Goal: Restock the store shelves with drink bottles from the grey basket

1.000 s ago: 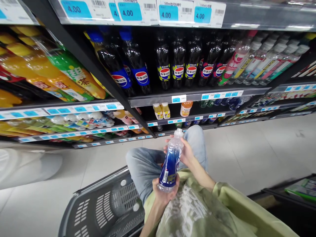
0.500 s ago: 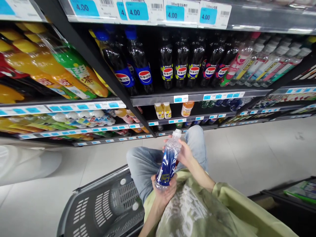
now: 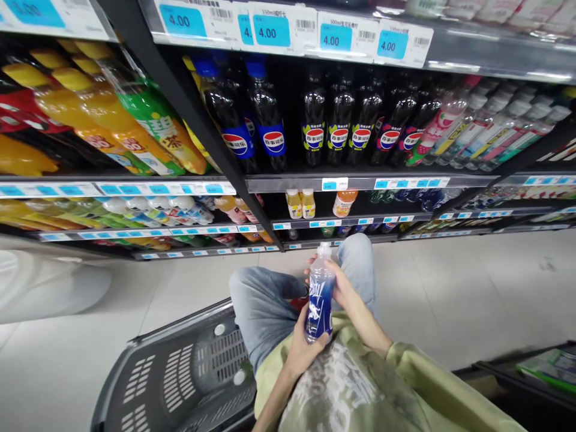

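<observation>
A clear plastic drink bottle (image 3: 319, 300) with a blue label and a white cap is held over my lap, tilted, cap pointing toward the shelves. My left hand (image 3: 302, 348) is wrapped around its base from the left. Around the upper part, just below the cap, my right hand (image 3: 341, 287) grips from the right, with fingertips showing on the far side. White lettering on the label faces up.
Dark cola bottles (image 3: 273, 132) stand on the shelf ahead, above small yellow bottles (image 3: 301, 205) and an orange-capped bottle (image 3: 344, 203). A grey shopping basket (image 3: 180, 366) is at my left. A white rounded object (image 3: 40, 285) stands farther left.
The bottle has turned in my hands, so a different side of its label shows, and it sits more upright in view. My left hand has shifted its grip around the base.
</observation>
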Motion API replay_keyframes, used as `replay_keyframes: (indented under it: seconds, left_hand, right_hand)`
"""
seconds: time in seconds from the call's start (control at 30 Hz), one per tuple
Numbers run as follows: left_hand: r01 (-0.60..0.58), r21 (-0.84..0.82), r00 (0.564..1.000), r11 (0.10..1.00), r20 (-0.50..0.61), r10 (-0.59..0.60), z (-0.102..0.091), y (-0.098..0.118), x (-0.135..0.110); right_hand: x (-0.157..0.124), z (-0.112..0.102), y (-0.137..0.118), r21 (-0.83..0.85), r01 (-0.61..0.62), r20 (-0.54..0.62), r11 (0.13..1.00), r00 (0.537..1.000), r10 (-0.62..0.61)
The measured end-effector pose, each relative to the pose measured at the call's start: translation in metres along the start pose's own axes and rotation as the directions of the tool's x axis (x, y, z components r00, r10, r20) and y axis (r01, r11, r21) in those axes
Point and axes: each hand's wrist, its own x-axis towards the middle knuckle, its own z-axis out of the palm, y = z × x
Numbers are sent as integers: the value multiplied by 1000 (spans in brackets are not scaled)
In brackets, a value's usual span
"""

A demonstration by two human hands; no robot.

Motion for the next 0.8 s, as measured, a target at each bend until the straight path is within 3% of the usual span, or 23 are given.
replay_keyframes:
  seconds: [0.07, 0.13, 0.27, 0.37, 0.47, 0.57, 0.67, 0.8]
  left_hand:
    - [-39, 186, 993, 982, -105, 59, 0, 2, 0]
    - [-26, 317, 989, 948, -132, 71, -1, 2, -1]
    - [-7, 424, 996, 906, -80, 45, -9, 0, -8]
    - [-81, 443, 996, 893, 16, 83, -18, 9, -8]
    - [-226, 471, 970, 853, 31, 240, -27, 30, 4]
    - [-263, 518, 917, 814, -129, 378, -35, 57, 19]
    - [-241, 506, 874, 828, -256, 412, -38, 86, 27]
    - [-306, 526, 909, 793, -87, 408, -36, 117, 26]
  right_hand:
    - [1, -7, 5, -50, 27, -9, 998, 1000, -27]
    - [2, -13, 10, -85, 32, -13, 996, 999, -33]
    - [2, -21, 16, -109, 4, -3, 994, 1000, -5]
    - [0, -22, 16, -159, -11, 89, 987, 996, 25]
    - [-4, -20, 19, -233, -39, 212, 972, 973, 90]
    - [-6, -18, 22, -282, -60, 276, 958, 951, 141]
    - [-7, -18, 23, -334, -82, 288, 939, 940, 185]
    - [-5, -14, 21, -435, -82, 315, 897, 919, 237]
